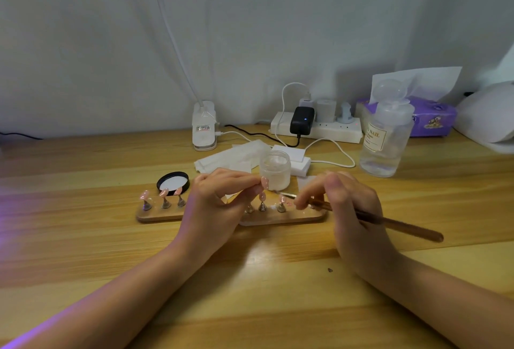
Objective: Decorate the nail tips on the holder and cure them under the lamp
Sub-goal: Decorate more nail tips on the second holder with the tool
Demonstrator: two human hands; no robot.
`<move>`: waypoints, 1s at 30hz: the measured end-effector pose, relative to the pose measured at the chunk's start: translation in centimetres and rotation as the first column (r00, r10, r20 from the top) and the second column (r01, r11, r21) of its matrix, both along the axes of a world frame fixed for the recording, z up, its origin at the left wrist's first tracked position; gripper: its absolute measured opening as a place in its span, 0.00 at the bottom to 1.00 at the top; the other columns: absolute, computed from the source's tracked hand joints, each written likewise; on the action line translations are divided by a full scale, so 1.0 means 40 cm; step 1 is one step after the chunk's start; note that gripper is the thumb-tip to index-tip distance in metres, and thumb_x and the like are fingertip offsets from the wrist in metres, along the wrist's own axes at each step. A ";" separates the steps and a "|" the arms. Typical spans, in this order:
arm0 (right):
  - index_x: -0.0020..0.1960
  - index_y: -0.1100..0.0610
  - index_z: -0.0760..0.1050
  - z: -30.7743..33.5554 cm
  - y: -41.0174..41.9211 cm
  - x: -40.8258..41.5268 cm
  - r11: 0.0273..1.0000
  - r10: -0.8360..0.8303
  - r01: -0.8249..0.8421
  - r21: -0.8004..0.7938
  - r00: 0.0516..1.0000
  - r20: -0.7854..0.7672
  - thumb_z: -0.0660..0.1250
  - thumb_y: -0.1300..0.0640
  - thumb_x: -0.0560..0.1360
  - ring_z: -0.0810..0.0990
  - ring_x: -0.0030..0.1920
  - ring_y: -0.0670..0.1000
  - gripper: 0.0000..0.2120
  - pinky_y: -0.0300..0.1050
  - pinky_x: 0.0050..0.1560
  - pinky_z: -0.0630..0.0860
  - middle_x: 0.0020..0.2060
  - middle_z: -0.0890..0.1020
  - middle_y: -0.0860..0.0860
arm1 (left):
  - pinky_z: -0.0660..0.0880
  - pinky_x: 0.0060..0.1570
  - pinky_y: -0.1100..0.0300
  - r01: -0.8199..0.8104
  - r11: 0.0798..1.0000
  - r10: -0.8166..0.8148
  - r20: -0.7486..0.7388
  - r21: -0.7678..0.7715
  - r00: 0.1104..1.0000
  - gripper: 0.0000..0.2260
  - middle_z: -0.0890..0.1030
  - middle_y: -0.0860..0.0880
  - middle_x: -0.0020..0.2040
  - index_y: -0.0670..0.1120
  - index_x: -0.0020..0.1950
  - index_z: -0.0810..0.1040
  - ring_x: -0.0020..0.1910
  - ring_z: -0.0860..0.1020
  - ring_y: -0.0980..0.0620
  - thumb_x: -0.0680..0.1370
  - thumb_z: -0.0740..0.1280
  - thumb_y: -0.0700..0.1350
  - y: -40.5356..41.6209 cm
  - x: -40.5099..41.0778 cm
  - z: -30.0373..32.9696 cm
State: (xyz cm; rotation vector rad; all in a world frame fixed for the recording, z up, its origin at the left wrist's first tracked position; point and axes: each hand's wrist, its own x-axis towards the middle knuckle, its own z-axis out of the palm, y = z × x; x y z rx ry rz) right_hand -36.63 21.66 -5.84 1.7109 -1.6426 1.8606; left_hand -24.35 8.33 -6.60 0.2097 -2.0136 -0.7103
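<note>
Head view, left to right: three pink nail tips [162, 192] stand on pegs at the left end of the wooden holder [155, 216], with the black jar lid [173, 182] just behind. My left hand [219, 204] pinches one nail tip [264, 182] above the holder's middle. My right hand [345, 204] pinches the brush [389, 223], bristle end beside that tip. An open jar [275, 169] sits behind on the bench [250, 293].
</note>
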 end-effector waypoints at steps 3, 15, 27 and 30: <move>0.41 0.50 0.76 0.003 -0.005 0.003 0.998 0.007 -0.006 0.056 1.000 -0.021 0.50 0.52 0.77 0.77 0.42 0.40 0.16 0.47 0.43 0.72 0.38 0.78 0.38 | 0.74 0.45 0.41 0.011 1.000 -0.011 0.004 0.003 1.000 0.11 0.81 0.60 0.47 0.52 0.49 0.82 0.44 0.79 0.61 0.69 0.69 0.41 0.000 0.001 0.001; 0.41 0.52 0.77 -0.002 -0.009 0.005 0.995 0.020 -0.015 0.101 0.999 -0.046 0.51 0.52 0.77 0.77 0.42 0.40 0.17 0.48 0.44 0.71 0.37 0.78 0.38 | 0.73 0.47 0.40 -0.014 0.999 0.015 0.033 -0.030 0.999 0.14 0.79 0.67 0.47 0.56 0.53 0.78 0.45 0.77 0.61 0.71 0.67 0.43 -0.003 -0.001 -0.004; 0.43 0.52 0.77 0.002 -0.010 0.003 0.992 -0.019 0.029 0.126 0.996 -0.085 0.53 0.51 0.76 0.77 0.44 0.43 0.15 0.49 0.46 0.73 0.38 0.79 0.43 | 0.73 0.45 0.41 -0.003 1.000 0.003 0.039 -0.010 0.999 0.12 0.79 0.59 0.43 0.52 0.52 0.80 0.44 0.76 0.57 0.71 0.67 0.40 0.004 0.003 0.002; 0.37 0.56 0.78 -0.004 -0.007 0.003 0.996 -0.005 0.014 0.088 0.995 -0.102 0.53 0.53 0.76 0.76 0.40 0.42 0.19 0.51 0.45 0.71 0.33 0.79 0.45 | 0.73 0.44 0.50 -0.002 1.000 0.003 0.048 -0.029 0.999 0.13 0.80 0.57 0.43 0.49 0.54 0.78 0.44 0.75 0.58 0.71 0.67 0.39 0.008 0.003 0.006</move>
